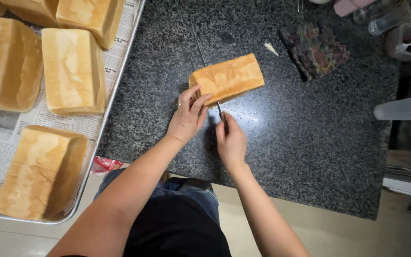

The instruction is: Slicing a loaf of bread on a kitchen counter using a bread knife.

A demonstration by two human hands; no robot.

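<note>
Loaf point(228, 78) lies near the middle of the dark granite counter point(310, 143), whole as far as I see. My left hand point(187, 116) presses its near end; my right hand point(230, 138) grips a knife point(210, 76) whose blade sits at that end, no slice yet detached.

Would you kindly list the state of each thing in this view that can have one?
Left hand: pressed on the near end of the loaf.
Right hand: closed around the knife handle.
Loaf: lying on the granite counter, knife entering its near end.
Knife: blade lying across the loaf, tip showing beyond it.
Tray: holding uncut loaves on newspaper.
Plastic cup: on its side.
Cloth: crumpled.
</note>
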